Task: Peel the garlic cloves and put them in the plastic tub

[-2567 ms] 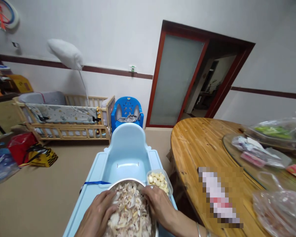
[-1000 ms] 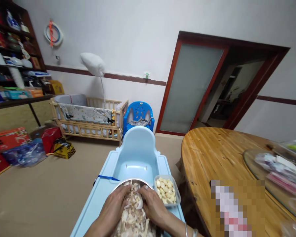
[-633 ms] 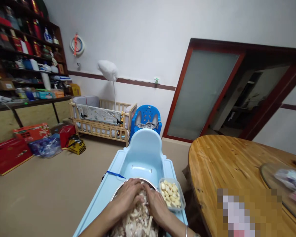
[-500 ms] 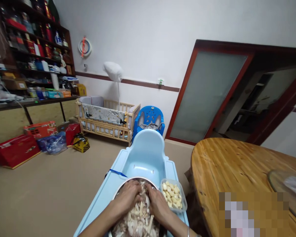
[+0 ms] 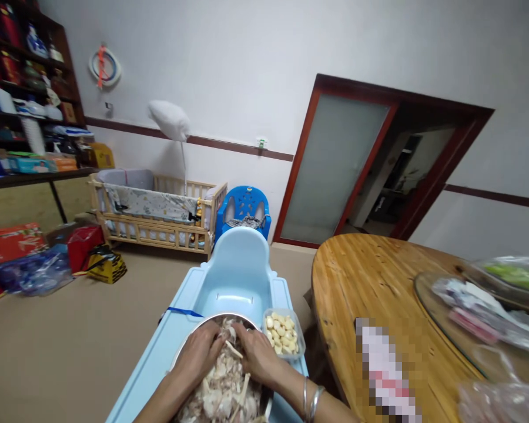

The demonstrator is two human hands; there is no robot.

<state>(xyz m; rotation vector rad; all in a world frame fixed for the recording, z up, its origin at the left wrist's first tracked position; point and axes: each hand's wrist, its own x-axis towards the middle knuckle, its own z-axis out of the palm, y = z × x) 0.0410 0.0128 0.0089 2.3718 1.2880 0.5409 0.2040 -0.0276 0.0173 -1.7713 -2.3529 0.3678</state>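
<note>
A round metal bowl (image 5: 255, 322) rests on the tray of a light blue high chair (image 5: 242, 264). It is heaped with garlic (image 5: 223, 382), a mix of papery skins, dry stems and pieces. Over the far side of the bowl, my left hand (image 5: 203, 346) has its fingers curled among the garlic. Facing it, my right hand (image 5: 260, 355) is closed with its fingertips at a whitish garlic piece between the two hands. Just right of the bowl stands a clear plastic box (image 5: 300, 343) holding peeled garlic cloves (image 5: 282, 335).
To the right is a round wooden table (image 5: 352, 276) with a glass turntable (image 5: 427, 305) carrying plastic bags. A wooden crib (image 5: 158, 229) and a blue chair (image 5: 244, 205) stand by the wall. Bags and boxes (image 5: 35, 267) lie on the floor at left.
The view has turned right, so the room has slid left and more of the table shows. Both hands stay in the bowl, and a garlic stem now shows between them.
</note>
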